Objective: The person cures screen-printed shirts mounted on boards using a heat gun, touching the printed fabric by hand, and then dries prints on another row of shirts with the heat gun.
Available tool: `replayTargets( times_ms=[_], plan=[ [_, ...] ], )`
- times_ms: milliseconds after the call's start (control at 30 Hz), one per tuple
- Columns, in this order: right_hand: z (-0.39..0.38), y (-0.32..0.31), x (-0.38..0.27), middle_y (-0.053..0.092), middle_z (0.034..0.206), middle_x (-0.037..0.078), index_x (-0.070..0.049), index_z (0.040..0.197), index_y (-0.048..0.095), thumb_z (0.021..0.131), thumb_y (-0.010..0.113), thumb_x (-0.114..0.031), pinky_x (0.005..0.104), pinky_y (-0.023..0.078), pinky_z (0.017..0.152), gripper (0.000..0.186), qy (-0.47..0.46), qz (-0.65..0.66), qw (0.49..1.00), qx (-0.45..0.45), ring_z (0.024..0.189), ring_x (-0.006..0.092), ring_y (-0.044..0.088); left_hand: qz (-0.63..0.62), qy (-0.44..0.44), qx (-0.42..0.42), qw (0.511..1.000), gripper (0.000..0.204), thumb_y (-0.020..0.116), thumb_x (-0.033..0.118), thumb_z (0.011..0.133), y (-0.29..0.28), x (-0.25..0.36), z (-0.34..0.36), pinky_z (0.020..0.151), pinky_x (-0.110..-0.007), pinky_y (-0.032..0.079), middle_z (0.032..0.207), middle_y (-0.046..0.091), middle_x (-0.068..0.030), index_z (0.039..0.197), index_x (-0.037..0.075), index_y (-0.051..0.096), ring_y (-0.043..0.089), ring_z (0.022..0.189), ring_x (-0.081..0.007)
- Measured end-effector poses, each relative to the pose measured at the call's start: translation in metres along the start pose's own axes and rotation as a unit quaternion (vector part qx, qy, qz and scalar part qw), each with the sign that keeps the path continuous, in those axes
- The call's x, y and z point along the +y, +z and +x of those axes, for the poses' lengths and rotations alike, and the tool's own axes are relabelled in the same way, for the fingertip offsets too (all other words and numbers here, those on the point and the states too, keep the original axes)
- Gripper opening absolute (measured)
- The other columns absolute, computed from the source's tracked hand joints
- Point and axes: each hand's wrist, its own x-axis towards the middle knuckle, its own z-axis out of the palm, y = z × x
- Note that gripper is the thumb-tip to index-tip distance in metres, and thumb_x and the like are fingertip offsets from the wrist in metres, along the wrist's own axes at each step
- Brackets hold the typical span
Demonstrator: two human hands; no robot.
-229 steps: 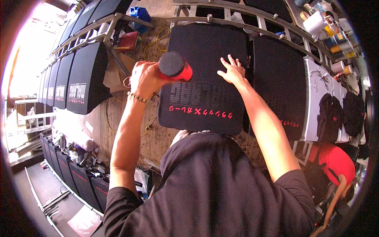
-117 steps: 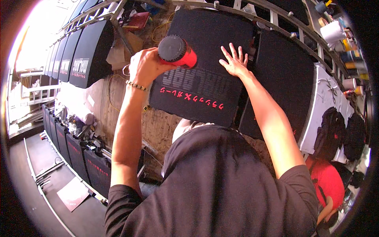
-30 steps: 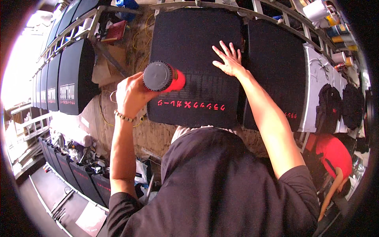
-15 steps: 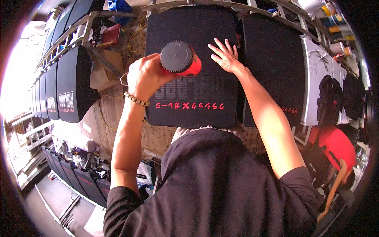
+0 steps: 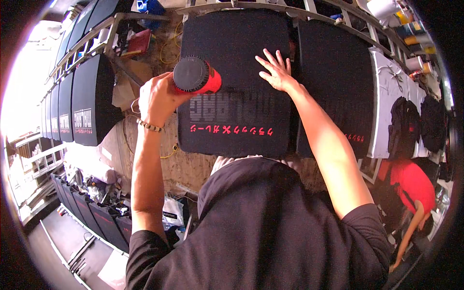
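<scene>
My left hand [image 5: 159, 99] is closed round the handle of what looks like a red heat gun [image 5: 212, 82], its round, ridged dark end turned up toward me. It hangs over the left side of a black T-shirt [image 5: 237, 48] spread flat on a board in front of me. The shirt carries a grey block print and a line of red characters along its near edge. My right hand [image 5: 275, 72], fingers spread, is over the shirt's right part; whether it touches the cloth I cannot tell. The heat gun's front end is hidden.
To the right lie another printed black shirt [image 5: 333, 72] and a white one [image 5: 394, 87]. Several printed black shirts [image 5: 89, 106] stand in a row at left. A metal rail [image 5: 232, 6] runs along the far side. A person in red [image 5: 413, 183] bends at the lower right.
My left hand has moved left with the heat gun, uncovering more of the grey print. The right hand stays almost in place, its fingers still spread.
</scene>
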Motion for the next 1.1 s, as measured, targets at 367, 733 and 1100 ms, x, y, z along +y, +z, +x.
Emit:
replayTargets(
  times_ms=[367, 733, 1100],
  plan=[
    [0.002, 0.002, 0.008, 0.0, 0.178, -0.002, -0.043, 0.165, 0.027, 0.103, 0.056, -0.049, 0.0674, -0.002, 0.126, 0.068, -0.039, 0.034, 0.999, 0.008, 0.162, 0.0387, -0.007, -0.048, -0.004, -0.025, 0.999, 0.052, 0.091, 0.052, 0.064, 0.017, 0.047, -0.003, 0.075, -0.043, 0.06, 0.093, 0.077, -0.0093, 0.096, 0.014, 0.079, 0.074, 0.085, -0.033],
    [0.0, -0.005, 0.01, -0.002, 0.178, 0.0, -0.041, 0.165, 0.029, 0.102, 0.061, -0.047, 0.0658, -0.007, 0.126, 0.071, -0.042, 0.056, 0.997, -0.013, 0.162, 0.0394, -0.011, -0.011, -0.079, -0.024, 0.997, 0.054, 0.092, 0.052, 0.064, 0.0, 0.068, -0.034, 0.08, -0.045, 0.059, 0.099, 0.078, -0.0095, 0.099, 0.012, 0.08, 0.074, 0.089, -0.0351],
    [0.002, -0.003, 0.013, -0.005, 0.178, 0.0, -0.042, 0.165, 0.027, 0.101, 0.062, -0.049, 0.069, -0.004, 0.125, 0.074, -0.046, 0.04, 0.998, -0.021, 0.161, 0.0403, -0.012, 0.01, -0.097, -0.045, 0.994, 0.057, 0.093, 0.05, 0.063, -0.007, 0.068, -0.036, 0.083, -0.046, 0.058, 0.1, 0.078, -0.0109, 0.102, 0.011, 0.079, 0.074, 0.092, -0.0354]
  ],
)
